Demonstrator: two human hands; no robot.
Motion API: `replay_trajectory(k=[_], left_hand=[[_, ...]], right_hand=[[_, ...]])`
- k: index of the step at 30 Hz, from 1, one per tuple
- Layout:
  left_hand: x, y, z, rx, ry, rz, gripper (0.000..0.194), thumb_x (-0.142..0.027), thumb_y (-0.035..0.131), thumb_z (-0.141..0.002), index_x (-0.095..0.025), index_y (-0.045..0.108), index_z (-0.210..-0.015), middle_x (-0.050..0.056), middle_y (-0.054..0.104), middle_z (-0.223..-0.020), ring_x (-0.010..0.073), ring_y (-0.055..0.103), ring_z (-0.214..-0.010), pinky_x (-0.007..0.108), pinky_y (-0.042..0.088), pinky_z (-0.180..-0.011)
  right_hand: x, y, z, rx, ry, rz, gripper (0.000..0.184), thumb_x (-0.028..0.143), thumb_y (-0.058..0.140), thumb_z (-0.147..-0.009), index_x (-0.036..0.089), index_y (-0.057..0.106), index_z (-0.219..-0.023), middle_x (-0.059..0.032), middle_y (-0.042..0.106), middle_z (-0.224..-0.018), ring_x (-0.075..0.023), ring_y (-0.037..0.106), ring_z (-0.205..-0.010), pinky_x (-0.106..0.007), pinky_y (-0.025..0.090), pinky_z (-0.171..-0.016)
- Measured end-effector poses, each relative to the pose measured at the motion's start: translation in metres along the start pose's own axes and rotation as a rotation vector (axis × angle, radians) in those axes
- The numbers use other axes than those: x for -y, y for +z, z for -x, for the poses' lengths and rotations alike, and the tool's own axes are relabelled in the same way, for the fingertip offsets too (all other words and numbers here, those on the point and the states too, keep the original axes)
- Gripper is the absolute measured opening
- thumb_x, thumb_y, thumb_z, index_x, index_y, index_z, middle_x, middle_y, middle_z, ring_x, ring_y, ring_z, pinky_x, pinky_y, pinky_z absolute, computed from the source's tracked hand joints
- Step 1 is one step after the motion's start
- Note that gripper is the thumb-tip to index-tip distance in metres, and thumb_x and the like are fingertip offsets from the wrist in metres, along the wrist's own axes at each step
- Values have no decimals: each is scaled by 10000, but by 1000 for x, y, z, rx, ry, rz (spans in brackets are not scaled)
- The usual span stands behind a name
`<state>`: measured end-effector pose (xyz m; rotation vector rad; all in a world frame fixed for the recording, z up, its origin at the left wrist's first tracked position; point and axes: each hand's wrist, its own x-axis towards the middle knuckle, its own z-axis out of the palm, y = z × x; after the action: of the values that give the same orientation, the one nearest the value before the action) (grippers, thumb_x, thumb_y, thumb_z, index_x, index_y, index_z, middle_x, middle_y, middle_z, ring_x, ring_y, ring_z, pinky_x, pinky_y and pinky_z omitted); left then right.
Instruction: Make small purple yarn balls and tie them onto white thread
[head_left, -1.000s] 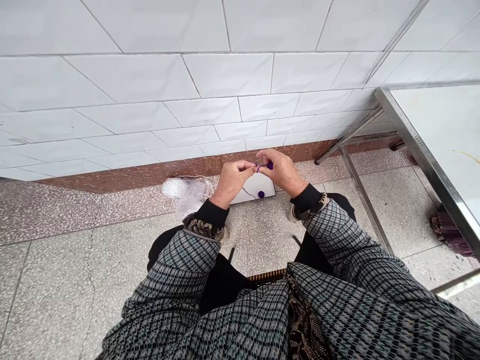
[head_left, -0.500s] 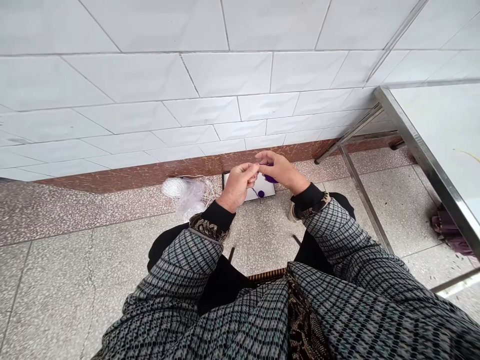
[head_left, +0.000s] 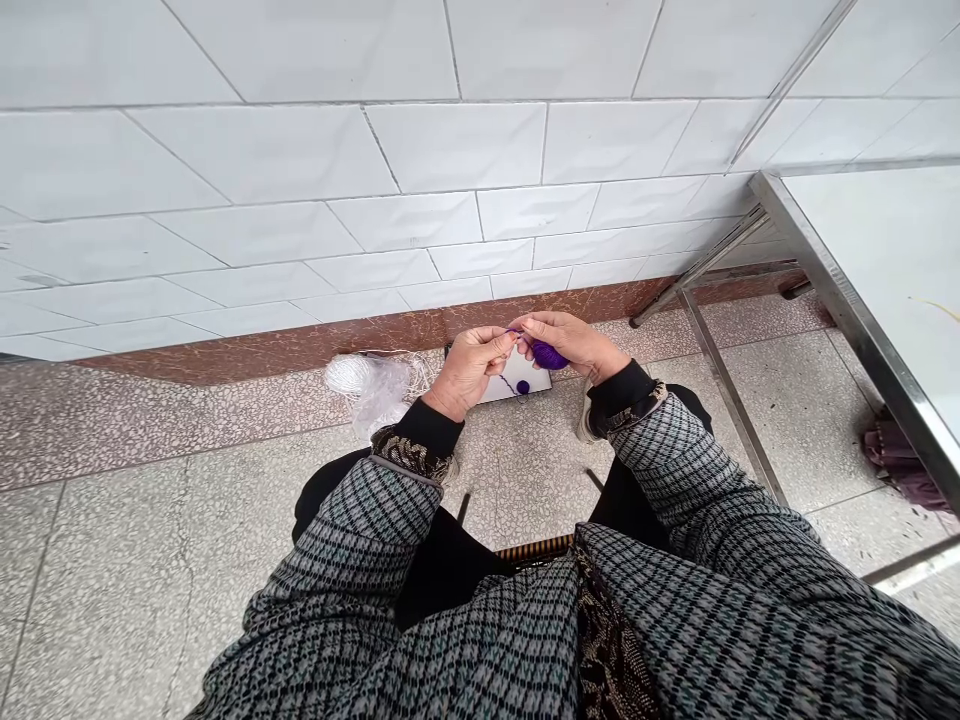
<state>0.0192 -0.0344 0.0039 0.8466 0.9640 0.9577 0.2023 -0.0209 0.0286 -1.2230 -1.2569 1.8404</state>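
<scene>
My left hand (head_left: 472, 368) is closed in a pinch, thumb against fingers, on a purple yarn strand (head_left: 516, 331). Close beside it, my right hand (head_left: 576, 342) is curled around a ball of purple yarn (head_left: 550, 356), which shows below the palm. The right fingertips meet the strand near the left ones, and a small pale bit shows there that I cannot make out. Below the hands, a smaller purple ball (head_left: 523, 387) with a dark strand lies on a white, dark-edged board or box lid (head_left: 495, 391) on the floor.
White yarn (head_left: 349, 374) and a clear plastic bag (head_left: 381, 398) lie on the floor at the left. A metal-framed table (head_left: 855, 300) stands at the right, with a dark purple cloth-like bundle (head_left: 900, 460) beneath it. The tiled wall (head_left: 450, 150) rises in front.
My right hand has shifted slightly down and right and turned, so more of the purple yarn ball shows. My left hand has moved a little left, keeping its pinch.
</scene>
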Motion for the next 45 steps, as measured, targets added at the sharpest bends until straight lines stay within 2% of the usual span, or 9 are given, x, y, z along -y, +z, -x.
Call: replay_trajectory(k=[3, 8, 16, 22, 24, 27, 31, 35, 45], left_hand=[[-6, -7, 3, 42, -40, -48, 369, -407, 962, -485, -167, 709, -606, -46, 450, -519, 50, 292, -495, 233, 155, -493], [-8, -10, 11, 183, -101, -161, 334, -397, 952, -496, -159, 735, -584, -20, 486, -520, 60, 322, -511, 245, 192, -516], [0, -12, -1, -156, -5, -208, 255, -385, 827, -576, -186, 669, -563, -14, 512, -548, 64, 271, -483, 270, 129, -509], [2, -14, -5, -376, 136, -617, 189, -254, 720, -638, -211, 628, -479, 2, 560, -527, 149, 461, -581, 307, 295, -592], [2, -13, -6, -420, 152, -612, 202, -237, 718, -656, -212, 622, -480, 4, 563, -533, 158, 473, -598, 310, 310, -600], [1, -11, -7, -413, 47, -279, 191, -254, 743, -706, -195, 637, -559, -17, 517, -557, 105, 334, -516, 278, 225, -520], [-1, -9, -6, -261, -44, 93, 132, -207, 791, -730, -166, 673, -689, -35, 498, -607, 53, 270, -479, 207, 147, -453], [-2, -8, -4, -203, -32, 125, 183, -163, 834, -744, -156, 660, -688, -48, 489, -584, 29, 281, -458, 162, 148, -428], [-1, 1, -2, -190, -14, 68, 224, -189, 874, -760, -150, 676, -663, -46, 511, -536, 23, 298, -433, 165, 186, -423]], right_hand=[[3, -13, 3, 132, -14, 174, 120, 221, 790, -941, 183, 748, -835, 32, 653, -669, -97, 523, -598, -231, 430, -563], [1, -16, -1, 64, -63, 262, 188, 167, 738, -961, 190, 732, -775, 40, 630, -654, -95, 474, -578, -254, 388, -585], [-3, -11, -8, -13, -81, 457, 222, 181, 723, -955, 193, 683, -737, 26, 601, -660, -119, 485, -606, -291, 393, -619], [-9, 7, -6, -210, -273, 836, 186, 151, 713, -905, 201, 715, -726, -11, 695, -729, -161, 570, -709, -325, 400, -715], [-11, 15, -4, -236, -288, 882, 181, 136, 715, -904, 199, 725, -735, -15, 702, -732, -162, 562, -703, -326, 383, -717], [-16, 24, -7, -230, -239, 799, 221, 120, 733, -889, 191, 685, -685, 10, 653, -670, -144, 537, -664, -312, 375, -701], [-20, 23, -16, -171, -66, 395, 257, 153, 738, -907, 196, 643, -673, 48, 571, -581, -116, 485, -557, -276, 393, -599], [-22, 15, -22, -91, -62, 35, 441, 344, 766, -1013, 204, 579, -639, 39, 585, -596, -89, 505, -525, -232, 456, -552], [-22, 16, -21, -31, -87, 51, 481, 289, 747, -1070, 188, 577, -632, 52, 589, -600, -57, 512, -515, -192, 430, -543]])
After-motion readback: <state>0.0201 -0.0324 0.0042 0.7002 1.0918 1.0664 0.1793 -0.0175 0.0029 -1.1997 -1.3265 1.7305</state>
